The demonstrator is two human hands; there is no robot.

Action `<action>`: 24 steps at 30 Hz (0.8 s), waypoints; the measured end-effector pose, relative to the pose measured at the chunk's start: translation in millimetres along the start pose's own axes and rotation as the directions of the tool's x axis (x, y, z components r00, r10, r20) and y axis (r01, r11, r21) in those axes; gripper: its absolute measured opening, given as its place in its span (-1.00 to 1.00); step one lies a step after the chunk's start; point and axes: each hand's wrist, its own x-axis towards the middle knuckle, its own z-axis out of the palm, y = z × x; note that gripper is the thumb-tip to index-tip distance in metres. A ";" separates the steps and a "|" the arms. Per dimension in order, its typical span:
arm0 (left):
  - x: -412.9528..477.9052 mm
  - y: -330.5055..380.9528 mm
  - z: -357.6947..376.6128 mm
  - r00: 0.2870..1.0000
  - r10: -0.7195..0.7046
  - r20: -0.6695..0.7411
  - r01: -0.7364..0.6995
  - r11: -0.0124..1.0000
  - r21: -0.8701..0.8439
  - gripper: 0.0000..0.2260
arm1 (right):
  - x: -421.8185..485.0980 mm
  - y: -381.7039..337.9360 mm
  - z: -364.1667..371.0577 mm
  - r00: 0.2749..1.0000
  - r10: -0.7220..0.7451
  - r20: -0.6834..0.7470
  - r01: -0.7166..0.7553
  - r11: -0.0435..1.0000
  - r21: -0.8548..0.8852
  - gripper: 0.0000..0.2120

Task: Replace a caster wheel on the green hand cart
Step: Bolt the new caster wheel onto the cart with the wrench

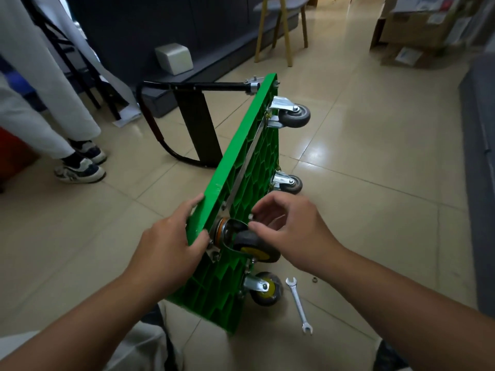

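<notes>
Shiny floor tiles are holding the green hand cart, tipped on its side.
Left hand is gripping its top edge; right hand is pinching a small nut by the yellow caster wheel.

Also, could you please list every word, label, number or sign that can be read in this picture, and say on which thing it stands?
No text here can be read.
Cardboard boxes: they carry paper labels, but the print is too blurred to read.
Wrench: any size marking is too small to see.
Green cart: no lettering shows on it or on its wheels.
</notes>
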 end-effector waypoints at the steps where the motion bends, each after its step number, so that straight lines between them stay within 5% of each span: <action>1: 0.7 -2.2 -0.7 1.000 -0.007 0.003 0.007 1.000 -0.016 -0.39 | -0.5 0.5 5.4 1.000 -0.007 0.008 0.006 1.000 0.003 -0.83; 15: 55.6 -12.6 7.1 0.999 -0.016 0.032 0.020 0.991 -0.133 -0.50 | 10.5 -45.6 -11.0 0.882 -0.471 -0.029 0.451 0.860 -0.237 -0.82; 17: 57.7 -11.9 7.8 0.999 -0.028 0.031 0.031 0.991 -0.128 -0.57 | 11.6 -44.0 -14.5 0.908 -0.415 -0.047 0.396 0.892 -0.219 -0.84; 19: 57.9 -10.5 8.5 0.999 -0.035 0.020 0.037 0.992 -0.120 -0.63 | 12.3 -35.3 -15.6 0.997 -0.072 0.027 0.063 0.963 0.262 -0.87; 20: 57.8 -9.6 8.6 0.999 -0.037 0.013 0.039 0.993 -0.109 -0.64 | 12.9 -30.9 -14.8 0.970 0.099 0.223 -0.216 0.777 0.592 -0.86; 22: 57.3 -8.2 8.4 0.999 -0.039 0.007 0.039 0.995 -0.091 -0.65 | 10.5 -19.8 -13.8 0.862 0.107 0.496 -0.505 0.268 0.820 -0.80; 24: 57.0 -7.5 7.8 0.999 -0.037 0.001 0.037 0.996 -0.077 -0.67 | 7.2 -10.2 -12.9 0.844 0.023 0.536 -0.535 0.115 0.837 -0.76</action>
